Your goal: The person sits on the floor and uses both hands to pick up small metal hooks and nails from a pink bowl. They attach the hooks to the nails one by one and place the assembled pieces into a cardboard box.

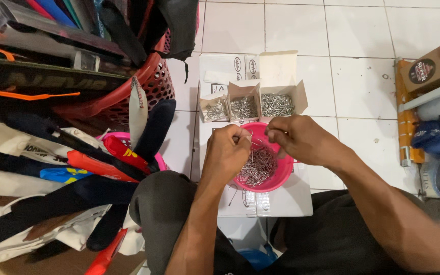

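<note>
A pink bowl [280, 177] full of small metal hooks [258, 167] sits on a white board [291, 198] on the floor in front of me. My left hand [226, 154] and my right hand [300, 136] hover over the bowl, fingertips pinched together around a few thin metal hooks between them. Just beyond the bowl stand three small open cardboard boxes [244, 106], each holding more metal hooks [277, 104].
A red perforated basket [151, 84] stuffed with racket bags stands at left, with more bags and covers [52, 168] piled beside it. My knee [161, 203] is near the bowl. Boxes and packaged goods [434, 71] line the right edge. White floor tiles [352, 30] lie beyond.
</note>
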